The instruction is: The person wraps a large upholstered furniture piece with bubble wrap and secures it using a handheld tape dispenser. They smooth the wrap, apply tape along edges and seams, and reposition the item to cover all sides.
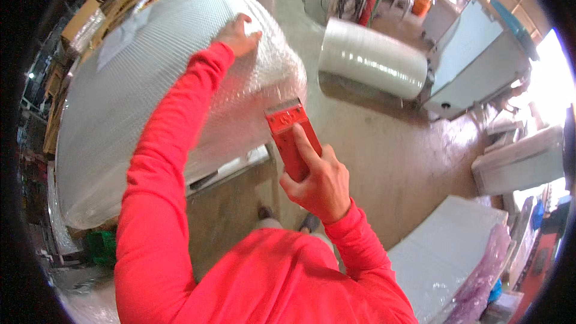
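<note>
On the left of the view, a big panel wrapped in bubble wrap is lying tilted on a low support, filling most of that side. The left hand is resting on the wrap near the panel's upper right edge, fingers spread flat and pressing down — gripping nothing. The red sleeve is running down from it toward the lower edge.

Just right of the panel's rounded corner, the right hand is holding a red tape dispenser upright, fingers closed around its body with the thumb lying along its face. The dispenser's metal blade end is pointing up and is sitting just beside the wrapped edge; I cannot tell whether it is touching.

Further right, on the concrete floor, a roll of bubble wrap is lying on its side, well apart from the hands. A grey cabinet is standing beyond it — and white wrapped slabs are lying at the lower right.
</note>
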### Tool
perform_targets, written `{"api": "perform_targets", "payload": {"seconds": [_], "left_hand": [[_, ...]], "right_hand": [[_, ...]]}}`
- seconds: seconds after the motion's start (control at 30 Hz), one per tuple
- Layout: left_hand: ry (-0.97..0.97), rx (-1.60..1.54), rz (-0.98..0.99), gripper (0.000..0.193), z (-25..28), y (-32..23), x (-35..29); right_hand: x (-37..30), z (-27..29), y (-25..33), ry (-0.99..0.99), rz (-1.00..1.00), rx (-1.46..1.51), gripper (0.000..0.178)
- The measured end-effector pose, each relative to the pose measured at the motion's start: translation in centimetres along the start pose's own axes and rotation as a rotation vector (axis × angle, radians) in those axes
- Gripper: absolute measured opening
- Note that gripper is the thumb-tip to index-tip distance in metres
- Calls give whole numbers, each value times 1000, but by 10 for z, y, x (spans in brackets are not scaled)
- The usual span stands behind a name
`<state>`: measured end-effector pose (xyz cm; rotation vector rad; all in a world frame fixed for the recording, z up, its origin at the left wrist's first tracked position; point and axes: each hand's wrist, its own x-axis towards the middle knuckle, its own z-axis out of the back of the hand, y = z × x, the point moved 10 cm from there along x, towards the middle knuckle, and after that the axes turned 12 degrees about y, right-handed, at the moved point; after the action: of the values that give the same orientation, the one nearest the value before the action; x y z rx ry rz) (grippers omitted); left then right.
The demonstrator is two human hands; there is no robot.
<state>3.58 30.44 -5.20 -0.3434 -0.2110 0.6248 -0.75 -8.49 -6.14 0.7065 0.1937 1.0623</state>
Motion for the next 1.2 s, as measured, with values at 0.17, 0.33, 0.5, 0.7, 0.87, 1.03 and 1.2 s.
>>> {"api": "perform_targets", "payload": {"seconds": [0.17,0.33,0.5,0.7,0.87,1.03,1.2], "left_hand": [[43,126,55,56,-17,-1,-2],[-7,55,31,45,-8,0,-3],[-269,138,-102,27,42,-50,-39],[107,-876,-149,27,-84,-120,-194],[127,-2400,738,34,-353,-32,-233],[-587,-2753,923,38,-414,2,-205],[-597,-2842,991,43,-402,-4,-191]], "right_hand": [[-78,-92,-101,78,-96,47,89],[-75,-196,-181,109,-138,-7,91],[-41,-261,-223,303,-206,-20,87],[10,-313,-240,288,-180,51,72],[44,-330,-238,411,-155,-101,68],[62,-317,-207,506,-83,-320,66],[39,-331,-214,793,-193,-376,55]]}}
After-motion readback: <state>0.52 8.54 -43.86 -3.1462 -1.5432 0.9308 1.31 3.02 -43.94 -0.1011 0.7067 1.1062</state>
